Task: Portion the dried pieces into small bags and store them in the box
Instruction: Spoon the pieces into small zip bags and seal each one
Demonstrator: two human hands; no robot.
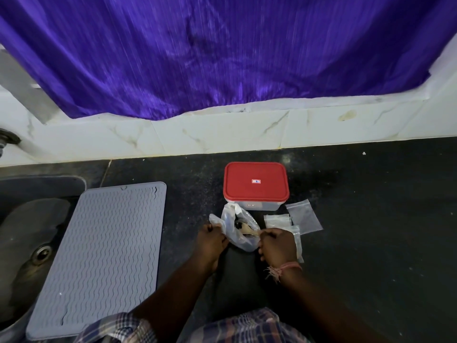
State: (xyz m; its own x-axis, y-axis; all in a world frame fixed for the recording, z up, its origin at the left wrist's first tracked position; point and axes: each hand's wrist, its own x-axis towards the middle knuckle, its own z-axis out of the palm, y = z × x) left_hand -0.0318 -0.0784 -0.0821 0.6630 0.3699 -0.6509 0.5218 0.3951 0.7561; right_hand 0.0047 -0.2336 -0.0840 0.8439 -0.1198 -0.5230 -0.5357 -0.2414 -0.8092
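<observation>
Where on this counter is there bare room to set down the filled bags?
Bare counter lies right of the small bags, and a strip between the grey mat and the red-lidded box. It is crowded before the box, where both hands hold the plastic bag.

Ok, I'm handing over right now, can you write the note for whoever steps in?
Left hand and right hand each grip an edge of the plastic bag of dried pieces on the counter.
The box stands just behind it, red lid on.
Small empty bags lie to its right.
Done: nothing portioned that shows.
Left: open the bag, fill the small bags, take the lid off, store them.
</observation>
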